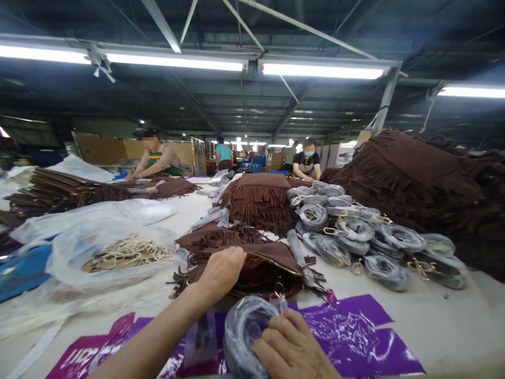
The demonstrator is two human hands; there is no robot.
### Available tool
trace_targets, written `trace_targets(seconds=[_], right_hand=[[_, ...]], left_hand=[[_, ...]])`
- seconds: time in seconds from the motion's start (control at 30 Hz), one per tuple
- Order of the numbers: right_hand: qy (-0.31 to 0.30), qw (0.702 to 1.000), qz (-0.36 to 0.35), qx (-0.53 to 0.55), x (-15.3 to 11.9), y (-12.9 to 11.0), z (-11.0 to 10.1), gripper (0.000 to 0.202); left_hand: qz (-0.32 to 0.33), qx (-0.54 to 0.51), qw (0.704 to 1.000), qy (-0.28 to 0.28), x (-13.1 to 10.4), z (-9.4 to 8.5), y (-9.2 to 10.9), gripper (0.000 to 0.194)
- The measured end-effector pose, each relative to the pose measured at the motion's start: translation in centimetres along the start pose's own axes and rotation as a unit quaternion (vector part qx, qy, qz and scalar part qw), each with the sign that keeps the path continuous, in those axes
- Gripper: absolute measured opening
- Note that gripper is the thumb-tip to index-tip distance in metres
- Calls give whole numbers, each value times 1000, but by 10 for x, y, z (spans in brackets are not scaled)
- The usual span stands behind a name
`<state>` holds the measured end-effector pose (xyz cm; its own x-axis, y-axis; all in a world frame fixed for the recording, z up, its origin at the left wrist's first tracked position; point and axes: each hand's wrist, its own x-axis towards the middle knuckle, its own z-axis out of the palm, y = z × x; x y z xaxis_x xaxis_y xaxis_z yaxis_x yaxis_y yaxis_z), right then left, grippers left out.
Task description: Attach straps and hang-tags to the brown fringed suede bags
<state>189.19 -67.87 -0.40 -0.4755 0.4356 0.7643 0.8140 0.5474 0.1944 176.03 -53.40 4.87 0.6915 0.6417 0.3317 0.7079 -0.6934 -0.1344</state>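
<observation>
A brown fringed bag [272, 255] lies at the middle of the table with its gold zipper open, showing a dark inside. My left hand [224, 268] is closed on the bag's upper edge and lifts it. Nearer to me, my right hand [290, 342] grips a coiled strap wrapped in clear plastic [245, 329], just in front of the bag's opening. A metal ring shows between the coil and the bag. Purple printed plastic [355, 334] lies under and beside my hands.
Several wrapped strap coils [355, 231] lie right of a stack of brown fringed bags [258, 197]. A large brown heap [418, 179] stands at the right. White strings [130, 252] lie in clear plastic at the left. Two people [160, 158] work across the table [473, 326].
</observation>
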Motion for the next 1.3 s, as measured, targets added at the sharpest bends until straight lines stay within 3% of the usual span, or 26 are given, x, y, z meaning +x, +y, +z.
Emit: trace_targets(seconds=[0.1, 0.23, 0.37, 0.43, 0.57, 0.63, 0.73, 0.87, 0.93, 1.03, 1.3], right_hand=[[-39, 998, 39, 18, 15, 6, 0, 27], [-84, 988, 128, -10, 14, 15, 6, 23], [-125, 990, 67, 18, 3, 17, 2, 21], [-98, 993, 65, 19, -6, 21, -1, 24], [-4, 987, 160, 31, -24, 36, -3, 26], [8, 981, 187, 56, -29, 41, -3, 23], [11, 972, 215, 93, -27, 42, -6, 17], [66, 946, 293, 119, -20, 41, -11, 15], [91, 933, 324, 124, -20, 43, -12, 18], [98, 924, 343, 134, -23, 46, -13, 20], [86, 914, 357, 171, -31, 47, -18, 17]], left_hand=[[11, 6, 1000, 1, 1, -6, 1, 26], [19, 12, 1000, 12, -4, -12, -3, 25], [11, 26, 997, 78, -5, -11, -13, 24], [42, 33, 996, 77, -8, -5, -16, 22], [119, 34, 992, 35, -22, 14, -13, 13], [115, 30, 993, 23, -28, 21, -8, 6], [71, 23, 997, 14, -30, 24, 2, 15], [53, 3, 999, -9, -21, 21, 19, 27], [56, 1, 998, -20, -17, 21, 26, 22], [72, 11, 997, -34, -16, 22, 29, 10], [130, 14, 989, -70, -15, 21, 19, 17]])
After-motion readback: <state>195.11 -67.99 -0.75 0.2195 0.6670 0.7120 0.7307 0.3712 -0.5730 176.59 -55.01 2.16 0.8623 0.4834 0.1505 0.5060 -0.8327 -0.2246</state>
